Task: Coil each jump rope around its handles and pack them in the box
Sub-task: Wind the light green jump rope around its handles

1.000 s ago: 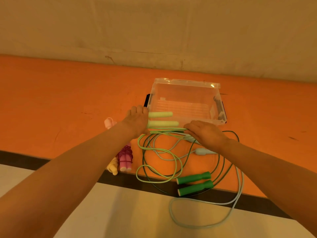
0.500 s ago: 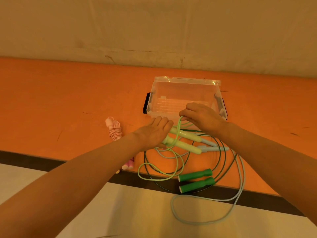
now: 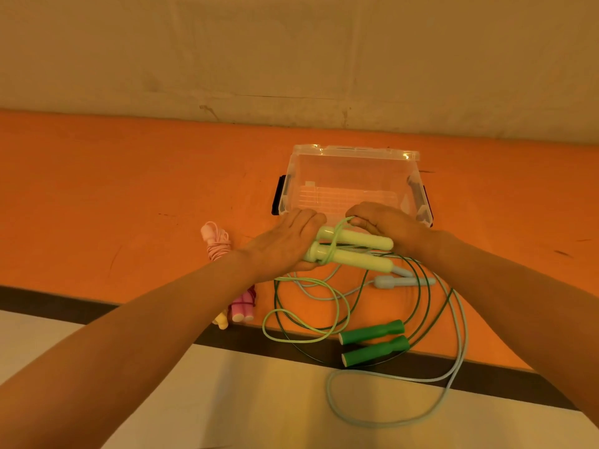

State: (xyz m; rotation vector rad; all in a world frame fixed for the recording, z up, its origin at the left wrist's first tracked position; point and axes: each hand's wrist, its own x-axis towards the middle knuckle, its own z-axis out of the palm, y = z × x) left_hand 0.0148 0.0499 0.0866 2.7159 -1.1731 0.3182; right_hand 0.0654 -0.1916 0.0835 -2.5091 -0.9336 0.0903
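The pale handles (image 3: 353,249) are held side by side (lengthwise left-right) by the left hand (image 3: 285,244); the cord (image 3: 335,236) is pinched above by the right hand (image 3: 385,226).

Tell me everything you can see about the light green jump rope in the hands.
The light green jump rope has two pale, smooth, plastic-looking handles lying side by side, nearly level, just in front of the clear box. The left hand holds their left ends. One turn of its thin green cord crosses both handles; the right hand pinches that cord above them. The rest of the cord lies in loose loops on the orange surface, crossing the other ropes' cords.
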